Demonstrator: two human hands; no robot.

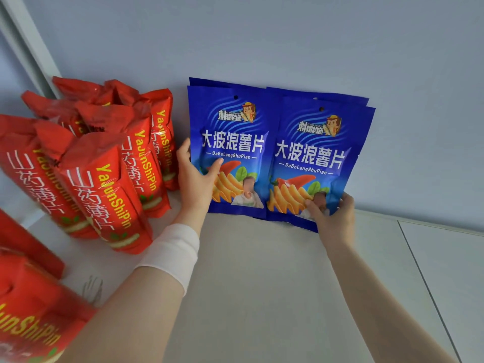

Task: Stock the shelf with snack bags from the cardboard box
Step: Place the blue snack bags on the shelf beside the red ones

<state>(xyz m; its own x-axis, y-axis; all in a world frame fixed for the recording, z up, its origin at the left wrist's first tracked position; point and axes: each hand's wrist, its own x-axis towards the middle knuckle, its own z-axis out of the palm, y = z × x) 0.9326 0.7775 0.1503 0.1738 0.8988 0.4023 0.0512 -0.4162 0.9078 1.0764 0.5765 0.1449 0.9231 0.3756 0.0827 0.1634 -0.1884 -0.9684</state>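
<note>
Forearms [136, 305] cross the pale shelf [262, 284]: the left hand [195, 179] grips the side of one blue snack bag [233, 142], thumb across its front, while the right hand [334, 216] pinches the bottom corner of the neighbouring blue bag [314, 153]. Both stand against the wall [262, 35], with red bags [110, 192] just to their left.

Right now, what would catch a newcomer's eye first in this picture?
Two bright blue snack bags lean on the wall: the left hand holds the left blue bag, the right hand pinches the right blue bag low down. To their left, red snack bags stand crowded on the shelf.
</note>
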